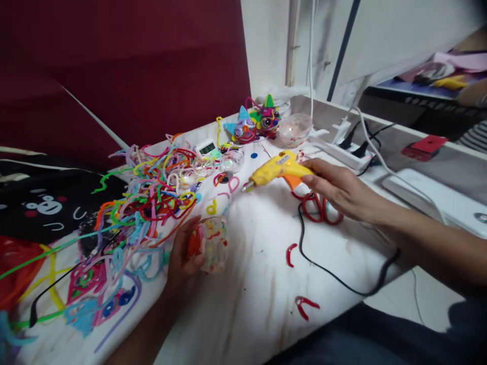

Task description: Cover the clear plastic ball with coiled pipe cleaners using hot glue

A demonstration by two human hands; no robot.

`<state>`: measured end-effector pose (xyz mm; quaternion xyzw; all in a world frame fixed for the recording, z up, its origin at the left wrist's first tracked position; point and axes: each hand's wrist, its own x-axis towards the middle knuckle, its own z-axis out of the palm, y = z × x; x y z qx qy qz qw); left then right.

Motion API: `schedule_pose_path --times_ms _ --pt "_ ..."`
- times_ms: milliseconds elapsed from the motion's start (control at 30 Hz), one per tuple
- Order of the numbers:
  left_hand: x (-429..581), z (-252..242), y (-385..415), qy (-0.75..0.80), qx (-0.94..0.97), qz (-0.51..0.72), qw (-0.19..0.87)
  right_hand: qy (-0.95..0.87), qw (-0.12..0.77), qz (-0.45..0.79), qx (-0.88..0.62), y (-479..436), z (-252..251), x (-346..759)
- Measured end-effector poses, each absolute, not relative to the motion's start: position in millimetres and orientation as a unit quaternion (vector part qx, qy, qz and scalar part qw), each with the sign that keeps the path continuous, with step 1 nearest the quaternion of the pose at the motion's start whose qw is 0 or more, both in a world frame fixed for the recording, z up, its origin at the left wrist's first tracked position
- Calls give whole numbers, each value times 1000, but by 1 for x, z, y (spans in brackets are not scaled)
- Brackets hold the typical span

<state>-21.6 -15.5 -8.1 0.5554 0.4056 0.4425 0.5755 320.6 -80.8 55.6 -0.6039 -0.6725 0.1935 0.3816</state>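
My right hand (335, 185) is closed around a yellow hot glue gun (276, 168) with an orange trigger, its nozzle pointing left and down above the table. A black cord (327, 271) curves over the tabletop beneath my forearm. In my left hand (186, 251) I grip a clear plastic dome (214, 243) with red and coloured bits on it. Red-handled scissors (321, 209) lie just under the glue gun. Two small bent red pieces rest nearer the table's front edge, one a curved strip (291, 255), the other a V shape (305, 306).
Many coloured pipe cleaners (152, 187) are heaped at the left. Two decorated masks (256, 124), a clear bowl (294, 128) and a small digital timer (207, 148) stand at the back. A power strip (344, 154) with plugs lies behind my right hand. A person's striped sleeve (474, 134) shows far right.
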Motion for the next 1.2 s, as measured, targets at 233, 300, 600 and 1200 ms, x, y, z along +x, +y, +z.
schedule_pose_path --times_ms 233,300,600,1200 --pt "-9 -4 -12 387 528 480 584 -738 256 146 -607 -84 8 308" --pt "-8 -7 -9 370 524 501 581 -754 223 123 -606 -82 -3 303" --pt "-11 -20 -5 319 530 540 571 -889 148 -16 -434 -107 -2 283" --pt "-21 -18 -20 350 529 495 594 -947 62 19 -314 -165 17 235"
